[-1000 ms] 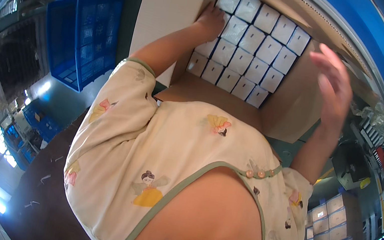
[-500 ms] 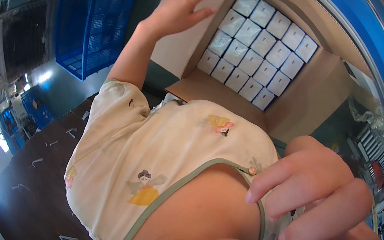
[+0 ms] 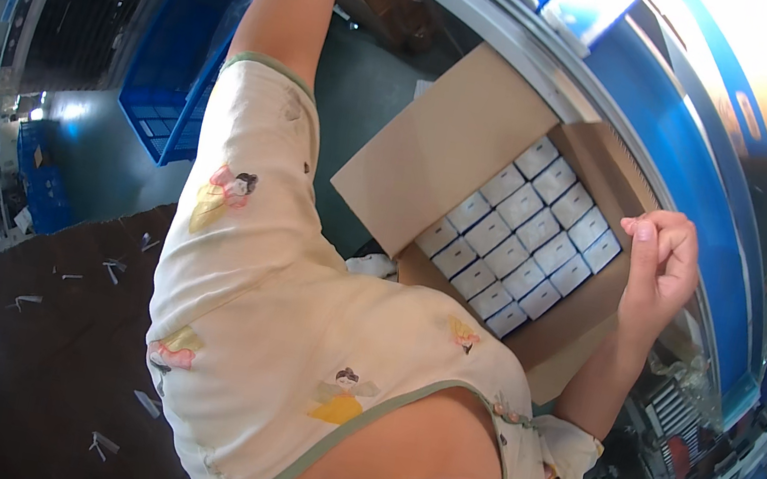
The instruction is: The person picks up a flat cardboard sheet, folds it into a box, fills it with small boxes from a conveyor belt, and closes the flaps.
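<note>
My left arm (image 3: 285,10) stretches up past the top edge, so the hand at its end is out of sight. My right hand (image 3: 662,261) is raised beside the right side of an open cardboard carton (image 3: 462,131). Its fingers are curled in and the thumb presses against the index finger; whatever they pinch, if anything, cannot be made out. Inside the carton, small white packets with blue edges (image 3: 508,255) stand packed in tight rows. The carton's left flap is folded outward. Whether my right hand touches the carton's edge is unclear.
A blue plastic crate (image 3: 176,53) stands on the floor at the left. Along the carton's far right side runs a blue and silver frame (image 3: 650,102). White scraps (image 3: 101,444) are strewn over a dark brown surface (image 3: 30,353) at the lower left.
My left hand has gone from above the carton's left flap out past the top edge. My right hand has moved from near the camera to the carton's right side. The view has shifted.
</note>
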A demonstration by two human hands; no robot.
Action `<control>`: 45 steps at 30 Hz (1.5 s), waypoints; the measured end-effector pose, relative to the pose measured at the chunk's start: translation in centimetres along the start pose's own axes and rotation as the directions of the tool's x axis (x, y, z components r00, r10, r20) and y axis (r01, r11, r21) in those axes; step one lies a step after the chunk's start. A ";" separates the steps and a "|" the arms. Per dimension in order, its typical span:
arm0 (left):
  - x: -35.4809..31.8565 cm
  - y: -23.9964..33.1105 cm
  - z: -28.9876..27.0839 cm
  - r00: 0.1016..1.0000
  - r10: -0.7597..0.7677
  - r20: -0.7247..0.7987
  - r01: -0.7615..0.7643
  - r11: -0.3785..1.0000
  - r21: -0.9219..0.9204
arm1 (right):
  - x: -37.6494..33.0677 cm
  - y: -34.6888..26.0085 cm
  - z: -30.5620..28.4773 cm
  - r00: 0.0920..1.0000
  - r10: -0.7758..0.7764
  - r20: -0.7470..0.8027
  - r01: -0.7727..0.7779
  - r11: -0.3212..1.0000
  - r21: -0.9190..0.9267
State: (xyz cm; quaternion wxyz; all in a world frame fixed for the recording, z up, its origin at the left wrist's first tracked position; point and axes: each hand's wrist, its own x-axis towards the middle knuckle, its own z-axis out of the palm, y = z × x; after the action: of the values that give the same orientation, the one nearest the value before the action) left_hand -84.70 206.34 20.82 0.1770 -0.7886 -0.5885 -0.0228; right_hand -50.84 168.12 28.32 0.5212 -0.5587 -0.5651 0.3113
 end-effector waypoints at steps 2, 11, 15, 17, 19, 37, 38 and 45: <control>0.4 5.0 -3.0 0.981 -0.186 0.050 0.192 0.935 -0.298 | 0.6 2.3 -0.7 0.996 0.063 -0.069 -0.069 0.994 -0.086; 0.1 11.3 -4.6 0.920 0.275 0.280 0.055 0.616 -0.786 | 9.3 10.2 -3.4 0.880 0.404 -0.251 -0.467 0.832 -0.300; -1.3 17.1 -4.1 0.913 0.402 0.069 -0.139 0.467 -0.873 | 11.4 11.4 -4.3 0.821 0.514 -0.247 -0.550 0.829 -0.103; -0.2 17.1 -1.6 0.825 0.536 -0.179 -0.254 0.069 -0.965 | 10.6 11.3 -4.3 0.838 0.493 -0.234 -0.506 0.862 0.003; -0.4 17.2 -2.6 0.793 0.472 -0.384 -0.454 0.039 -0.890 | 10.1 11.0 -5.0 0.875 0.417 -0.247 -0.400 0.909 0.120; -35.3 29.8 -1.1 0.197 0.697 0.690 -0.634 0.627 -0.453 | -23.3 19.5 -4.9 0.308 0.904 0.296 -0.299 0.387 -0.872; -35.2 31.0 -0.8 0.212 0.707 0.675 -0.501 0.672 -0.546 | -22.7 21.5 -4.6 0.269 0.892 0.363 -0.465 0.450 -0.763; -35.5 28.5 -0.7 0.025 0.870 0.493 -0.166 0.490 -0.856 | -25.7 26.5 -0.1 0.271 0.633 0.726 -0.629 0.687 -0.364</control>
State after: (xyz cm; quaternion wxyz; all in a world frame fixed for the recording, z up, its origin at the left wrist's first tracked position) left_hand -68.73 166.52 5.59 -0.4556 -0.8130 -0.1586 0.3261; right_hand -46.94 148.40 -2.57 0.0333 -0.5280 -0.4678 0.7080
